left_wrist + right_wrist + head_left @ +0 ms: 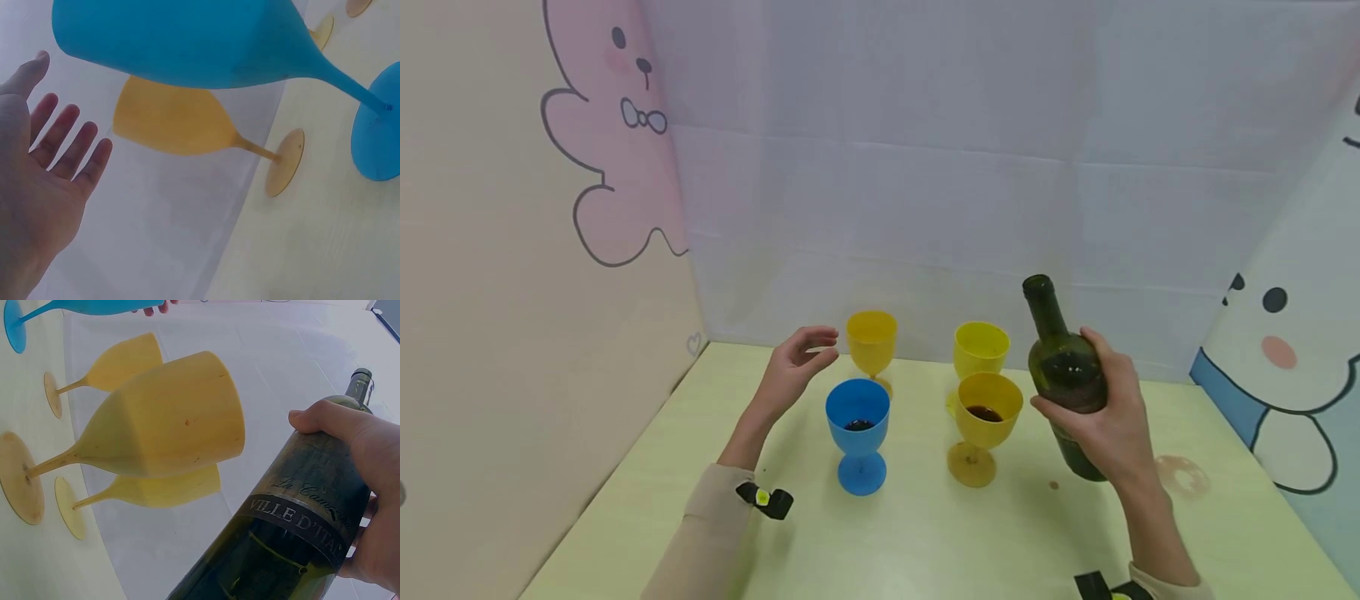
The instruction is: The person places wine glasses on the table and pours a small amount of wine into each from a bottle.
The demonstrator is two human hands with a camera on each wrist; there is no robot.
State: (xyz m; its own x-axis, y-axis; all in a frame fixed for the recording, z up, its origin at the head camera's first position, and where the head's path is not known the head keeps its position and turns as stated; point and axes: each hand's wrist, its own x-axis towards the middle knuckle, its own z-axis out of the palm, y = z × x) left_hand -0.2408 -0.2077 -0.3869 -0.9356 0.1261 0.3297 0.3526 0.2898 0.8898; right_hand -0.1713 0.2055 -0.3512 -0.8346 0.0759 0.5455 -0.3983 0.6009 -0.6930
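A dark green wine bottle is gripped round its body by my right hand, its neck tilted up and to the left in the head view. Its label faces the right wrist camera. Left of the bottle stands an orange-yellow goblet with dark liquid inside. My left hand hovers with loosely bent fingers, holding nothing, near the blue goblet, which also has dark liquid in it. Behind the blue one is another orange-yellow goblet. A bright yellow goblet stands behind the front orange-yellow one.
All the goblets stand upright on a pale yellow-green table. A ring-shaped wet stain and a small brown drop mark the tabletop at right. A white cloth backdrop hangs behind, with cartoon-printed side panels.
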